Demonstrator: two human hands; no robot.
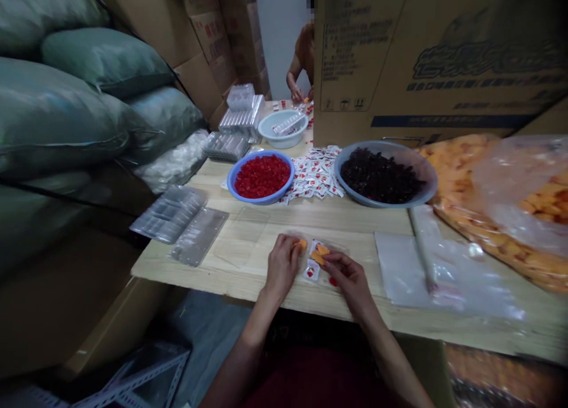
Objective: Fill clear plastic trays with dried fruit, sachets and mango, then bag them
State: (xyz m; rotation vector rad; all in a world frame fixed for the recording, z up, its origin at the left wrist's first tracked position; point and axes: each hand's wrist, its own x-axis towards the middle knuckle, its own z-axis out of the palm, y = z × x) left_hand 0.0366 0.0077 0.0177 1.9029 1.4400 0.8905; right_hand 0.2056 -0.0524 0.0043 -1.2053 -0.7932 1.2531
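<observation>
My left hand (282, 264) is closed, pinching a small orange piece (302, 245) at its fingertips. My right hand (354, 280) has its thumb and fingers together on other orange pieces (319, 253), whose exact kind is too small to make out. These are over a clear plastic tray (339, 248) lying on the wooden table (248, 280). In the tray, a white sachet with a red print (312, 270) lies between my hands. A small red piece (333, 282) shows beside my right fingers.
Behind are a blue bowl of red pieces (293, 180), a heap of sachets (317, 174) and a bowl of dark pieces (428, 186). Clear trays (199, 236) lie left; a bag of orange pieces (470, 177) lies right. A large carton (426, 100) partly hides another person (305, 52).
</observation>
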